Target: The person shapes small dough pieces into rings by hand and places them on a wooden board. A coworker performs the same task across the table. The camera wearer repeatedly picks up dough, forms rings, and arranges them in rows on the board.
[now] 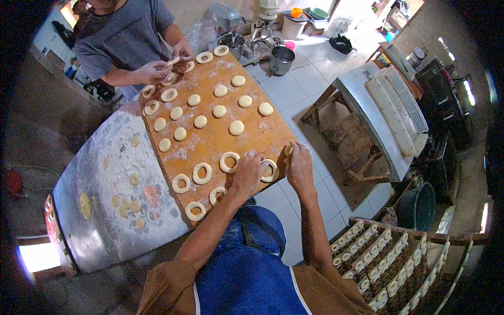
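A wooden board [210, 142] dusted with flour carries round dough pieces, several of them shaped into rings. My left hand [249, 174] is over its near right part, fingers bent at the left edge of a dough ring [270, 171]. By the board's right edge is my right hand [300, 164], fingers curled together. Something pale shows at its fingertips, too small to make out. Another dough ring [229, 162] lies just left of my left hand, and a partly covered dough ring [217, 196] lies below it. Flattened dough balls [236, 127] are spread across the middle.
Across the board, another person's hands [167, 65] hold a dough ring. A floured metal table [100, 184] with small dough discs adjoins the left side. Filled trays of dough rings [388, 268] stand at lower right. A metal-topped stand [367, 115] and a metal pot [282, 60] are beyond.
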The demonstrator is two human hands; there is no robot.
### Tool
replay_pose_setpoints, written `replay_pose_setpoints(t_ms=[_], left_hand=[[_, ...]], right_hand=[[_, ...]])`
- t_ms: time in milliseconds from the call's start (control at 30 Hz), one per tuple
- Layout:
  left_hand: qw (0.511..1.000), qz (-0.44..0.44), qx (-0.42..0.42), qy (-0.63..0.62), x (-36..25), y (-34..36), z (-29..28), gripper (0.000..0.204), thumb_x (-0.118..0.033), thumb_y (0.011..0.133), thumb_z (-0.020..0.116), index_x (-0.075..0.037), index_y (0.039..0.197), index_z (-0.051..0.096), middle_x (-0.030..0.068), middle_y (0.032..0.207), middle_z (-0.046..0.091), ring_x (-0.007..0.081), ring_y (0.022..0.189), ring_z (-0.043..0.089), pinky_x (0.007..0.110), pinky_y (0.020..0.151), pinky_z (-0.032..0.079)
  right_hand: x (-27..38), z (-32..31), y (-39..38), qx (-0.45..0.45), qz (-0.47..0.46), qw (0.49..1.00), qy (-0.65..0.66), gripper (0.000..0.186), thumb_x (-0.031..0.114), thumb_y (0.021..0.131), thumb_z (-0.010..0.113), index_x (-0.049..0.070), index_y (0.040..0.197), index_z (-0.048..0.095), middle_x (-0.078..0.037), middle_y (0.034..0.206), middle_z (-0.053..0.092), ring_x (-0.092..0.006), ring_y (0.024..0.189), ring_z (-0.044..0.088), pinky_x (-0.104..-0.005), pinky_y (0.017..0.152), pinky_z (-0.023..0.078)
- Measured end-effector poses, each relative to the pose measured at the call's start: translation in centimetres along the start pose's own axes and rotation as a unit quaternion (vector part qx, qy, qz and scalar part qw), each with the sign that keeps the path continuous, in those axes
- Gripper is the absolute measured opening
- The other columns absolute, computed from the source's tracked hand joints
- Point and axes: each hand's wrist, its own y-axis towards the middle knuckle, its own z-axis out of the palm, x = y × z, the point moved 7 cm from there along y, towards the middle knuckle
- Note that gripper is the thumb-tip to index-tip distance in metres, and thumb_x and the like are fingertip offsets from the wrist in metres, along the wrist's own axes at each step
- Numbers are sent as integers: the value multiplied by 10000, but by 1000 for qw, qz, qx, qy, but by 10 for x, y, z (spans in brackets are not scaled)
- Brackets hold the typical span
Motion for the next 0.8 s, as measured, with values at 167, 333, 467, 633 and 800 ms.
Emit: replay_pose_setpoints(t_ms=[167,333,467,633,800], left_hand=[[996,5,-88,-27,2,-23,-25,310,-247,888,640,-8,1081,605,179,1046,591,367,1028,572,460,879,473],[985,19,-163,-49,31,-110,-96,257,-234,881,645,-39,1047,621,154,1038,599,363,918,608,456,817,504],[964,-124,-224,-66,118,-211,-140,152,-187,884,639,-58,964,643,117,934,627,282,829,622,386,765,509],[899,-266,-346,-40,193,-326,-190,115,-103,886,611,-32,973,633,141,922,622,307,888,626,378,765,495],[852,-319,-413,-28,217,-376,-226,113,-70,880,602,-9,973,622,141,910,624,298,848,624,384,721,485]], right_hand=[[-13,30,17,172,40,984,-16,385,94,787,658,-11,1144,560,-254,1113,582,-398,1025,573,-471,882,461],[-29,19,24,175,71,980,60,286,263,712,785,10,762,660,-191,768,645,-340,675,638,-423,635,515],[88,24,11,305,153,874,346,293,-23,708,739,51,989,696,-78,790,677,-123,759,648,-297,642,522],[312,98,-31,357,-279,851,266,303,171,786,705,64,1068,676,-146,958,687,-341,921,651,-438,774,533],[378,181,-87,435,-189,851,224,444,209,788,690,26,1173,568,-202,1075,644,-396,1031,593,-503,870,478]])
